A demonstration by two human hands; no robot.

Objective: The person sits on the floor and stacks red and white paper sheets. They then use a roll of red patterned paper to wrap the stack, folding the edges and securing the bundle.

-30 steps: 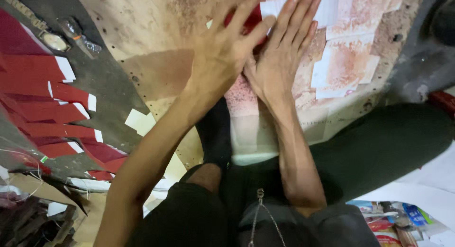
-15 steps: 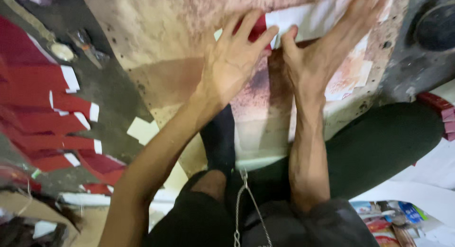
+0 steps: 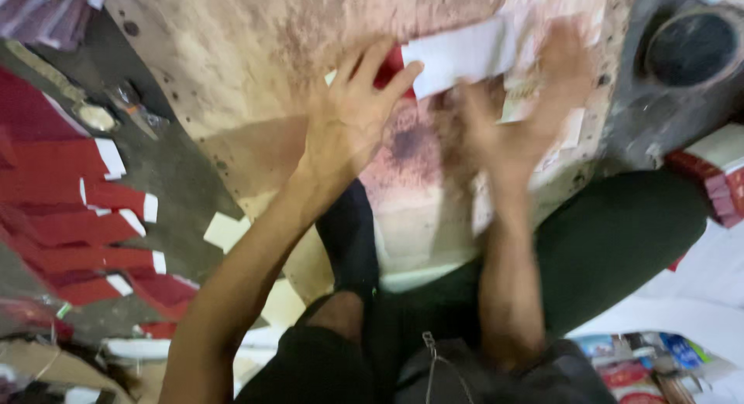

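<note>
White paper strip [image 3: 463,53] lies pinned by the left hand [image 3: 353,121], fingers spread flat; right hand [image 3: 527,113] blurred, grip unclear.

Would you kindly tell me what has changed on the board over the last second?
The right hand, which lay flat beside the left a second ago, has swept out to the right and is now blurred with motion. A white paper strip now shows between the hands. The left hand stays spread on the stained board, and the red sheets lie as before.
</note>
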